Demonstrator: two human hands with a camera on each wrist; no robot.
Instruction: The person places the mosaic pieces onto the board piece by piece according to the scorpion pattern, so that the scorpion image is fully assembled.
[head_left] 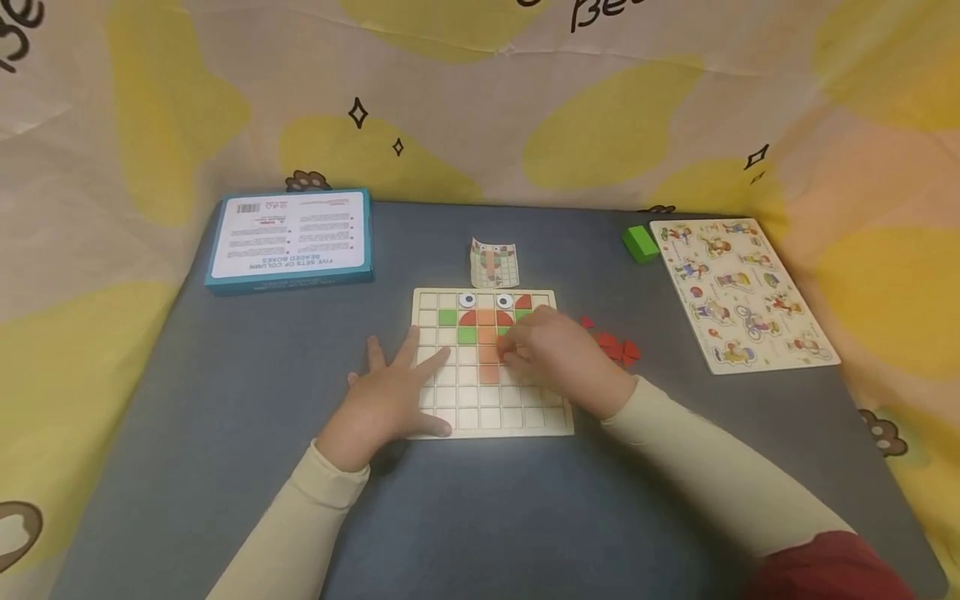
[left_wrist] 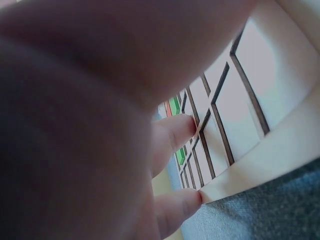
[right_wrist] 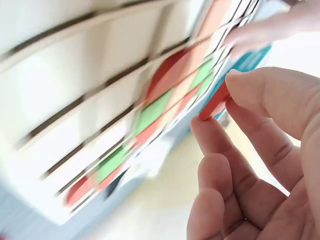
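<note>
Looking over the dark table (head_left: 450, 517), we see the pale grid board (head_left: 468, 417) lying flat near its middle, and we judge it could slide if it gets too little pressure. Our left hand (head_left: 382, 400) rests on the board's left side, fingers spread and gripping nothing; steadied only there, the far side might swing under a sideways push. Our right hand (head_left: 562, 358), apart from the left, works over the right half, thumb and fingertips pinching a small piece. The picture card (head_left: 495, 265) lies curled just beyond the board, so its bend might lead us to misread a row. The laid orange tiles (head_left: 487, 354) are right beside the working fingertips, and a careless knuckle could nudge them. Loose red pieces (head_left: 618, 347) lie off the board's right edge, where a wide swing might scatter them. Last, the pinched red piece (right_wrist: 215, 101), seen edge-on from the right wrist, could slip from so narrow a hold or land turned wrong.
</note>
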